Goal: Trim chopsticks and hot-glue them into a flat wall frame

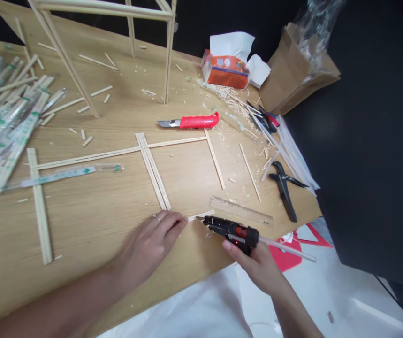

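My right hand [254, 265] grips a black hot glue gun [236, 232] with a clear glue stick out of its back. The nozzle touches or hovers just over a short pale wooden stick [201, 216]; I cannot tell which. That stick's left end is pinched in my left hand [157, 239], which wears a ring and rests at the lower end of a bundle of chopsticks [155, 173]. A long crosspiece of paired sticks [113, 152] joins this bundle to another bundle [41, 211] at left. At its right end lies a single stick [215, 162].
A red utility knife [199, 122] lies blade out beyond the sticks. Near my right hand are a clear ruler [239, 210] and black pliers-like cutters [284, 190]. Wrapped chopsticks [14, 126], a standing stick frame [106, 8], tissues [225, 70] and a cardboard box [289, 70] surround these.
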`<state>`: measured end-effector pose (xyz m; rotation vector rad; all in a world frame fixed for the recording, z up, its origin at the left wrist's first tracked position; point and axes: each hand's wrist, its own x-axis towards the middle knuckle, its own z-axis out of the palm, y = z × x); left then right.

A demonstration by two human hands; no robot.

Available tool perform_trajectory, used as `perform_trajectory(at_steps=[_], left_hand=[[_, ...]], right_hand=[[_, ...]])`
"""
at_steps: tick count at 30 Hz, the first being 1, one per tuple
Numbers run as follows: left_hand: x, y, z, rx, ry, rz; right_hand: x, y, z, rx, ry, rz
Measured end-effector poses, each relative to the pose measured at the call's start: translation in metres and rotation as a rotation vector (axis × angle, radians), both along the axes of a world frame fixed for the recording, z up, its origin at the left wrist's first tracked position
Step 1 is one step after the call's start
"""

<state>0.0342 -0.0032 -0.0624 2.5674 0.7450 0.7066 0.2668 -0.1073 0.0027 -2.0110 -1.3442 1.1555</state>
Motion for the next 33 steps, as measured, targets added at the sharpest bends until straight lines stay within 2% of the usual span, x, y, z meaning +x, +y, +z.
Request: perform_trajectory(at_steps=[20, 33], left_hand=[[0.000, 0.001, 0.006, 0.047, 0.023, -0.002], [0.002, 0.003, 0.010, 0.074, 0.022, -0.001]], right_hand=[[0.000, 0.009, 0.007, -0.003, -0.026, 0.085], [0.007, 0.010, 0.012, -0.056, -0.063, 0.076]])
